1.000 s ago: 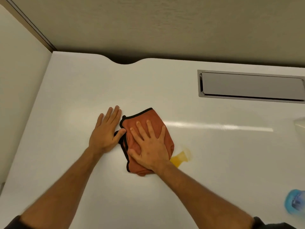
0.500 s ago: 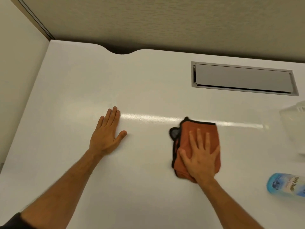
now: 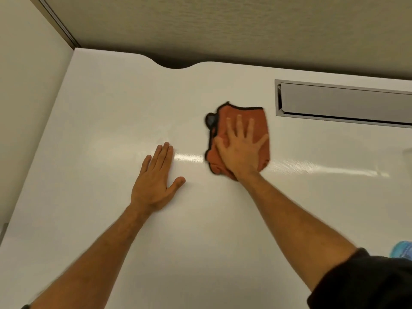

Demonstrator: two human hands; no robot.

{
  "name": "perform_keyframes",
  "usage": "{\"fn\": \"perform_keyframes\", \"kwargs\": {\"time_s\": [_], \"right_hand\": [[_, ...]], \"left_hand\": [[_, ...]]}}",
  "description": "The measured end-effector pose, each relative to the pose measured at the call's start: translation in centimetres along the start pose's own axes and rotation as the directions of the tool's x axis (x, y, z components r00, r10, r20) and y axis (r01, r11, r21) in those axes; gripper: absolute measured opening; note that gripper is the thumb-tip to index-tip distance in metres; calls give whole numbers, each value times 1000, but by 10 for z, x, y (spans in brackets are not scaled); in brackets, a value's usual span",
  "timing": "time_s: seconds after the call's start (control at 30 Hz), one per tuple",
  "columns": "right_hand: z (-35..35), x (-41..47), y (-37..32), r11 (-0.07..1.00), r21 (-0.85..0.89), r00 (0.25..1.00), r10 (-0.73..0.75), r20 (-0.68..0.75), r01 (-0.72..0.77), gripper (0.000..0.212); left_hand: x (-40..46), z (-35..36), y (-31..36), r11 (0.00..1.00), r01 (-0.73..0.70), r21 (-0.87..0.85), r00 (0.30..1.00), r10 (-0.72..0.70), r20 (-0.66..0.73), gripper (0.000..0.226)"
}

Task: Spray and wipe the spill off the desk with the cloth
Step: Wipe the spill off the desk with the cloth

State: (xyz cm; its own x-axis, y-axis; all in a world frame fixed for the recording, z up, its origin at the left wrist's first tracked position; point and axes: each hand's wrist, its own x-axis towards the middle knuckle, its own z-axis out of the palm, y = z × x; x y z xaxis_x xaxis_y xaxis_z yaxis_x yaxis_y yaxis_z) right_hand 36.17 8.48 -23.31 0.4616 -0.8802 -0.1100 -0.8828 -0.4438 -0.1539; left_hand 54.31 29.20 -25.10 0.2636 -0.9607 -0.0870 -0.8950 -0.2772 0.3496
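An orange cloth (image 3: 256,118) with a dark edge lies bunched on the white desk (image 3: 111,108), left of the cable hatch. My right hand (image 3: 239,150) presses flat on the cloth with fingers spread. Palm down on the bare desk to the left rests my left hand (image 3: 157,181), apart from the cloth and holding nothing. A wet, shiny streak (image 3: 323,168) runs across the desk to the right of the cloth. No yellow spill shows on the desk. The blue spray bottle (image 3: 402,249) peeks in at the right edge.
A grey metal cable hatch (image 3: 343,103) is set into the desk at the back right. A notch (image 3: 176,64) cuts the desk's rear edge. Partition walls close off the back and left. Something pale and translucent (image 3: 409,152) shows at the right edge.
My right hand slid the cloth from beside the left hand to the right over the yellow spill, then away from me toward the hatch. The yellow patch no longer shows. My left hand stayed put.
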Motion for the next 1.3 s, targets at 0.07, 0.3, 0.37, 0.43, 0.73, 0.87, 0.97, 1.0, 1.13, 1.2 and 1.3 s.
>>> {"fn": "perform_keyframes", "kwargs": {"time_s": [0.07,0.3,0.37,0.43,0.73,0.87,0.97,1.0,1.13,1.2,1.3], "right_hand": [[9,-12,-41,988,9,988,-155,14,154,70],[30,-94,-72,881,-21,881,-471,42,472,66],[29,-119,-56,873,-4,872,-487,49,487,69],[31,-148,-36,865,13,863,-502,66,502,71],[12,-204,104,967,-51,962,-243,126,251,81],[-8,-155,142,992,-96,994,83,71,-76,75],[-13,-106,137,967,-57,968,248,24,-247,72],[-14,-90,129,959,-39,959,283,12,-282,72],[-12,-33,76,969,20,969,246,16,-247,73],[-7,-24,45,992,22,992,126,14,-127,73],[5,-46,5,994,8,994,-110,-1,110,71]], "left_hand": [[-1,-2,1,999,0,-45,1000,-1,-29,88],[-7,-6,5,990,-10,-142,999,3,-54,84],[-6,-5,5,992,25,-120,999,-30,-36,83],[-5,-2,4,997,41,-64,999,-42,-16,80],[-4,5,0,995,47,88,999,-47,-2,79],[-3,5,2,995,55,85,998,-55,-5,79],[-1,6,2,994,58,92,998,-58,4,79],[-1,6,1,994,56,92,998,-57,7,79],[0,8,-1,995,50,91,999,-50,2,79],[1,8,-2,995,48,90,999,-49,4,79],[2,7,-3,995,31,99,999,-33,16,77]]}}
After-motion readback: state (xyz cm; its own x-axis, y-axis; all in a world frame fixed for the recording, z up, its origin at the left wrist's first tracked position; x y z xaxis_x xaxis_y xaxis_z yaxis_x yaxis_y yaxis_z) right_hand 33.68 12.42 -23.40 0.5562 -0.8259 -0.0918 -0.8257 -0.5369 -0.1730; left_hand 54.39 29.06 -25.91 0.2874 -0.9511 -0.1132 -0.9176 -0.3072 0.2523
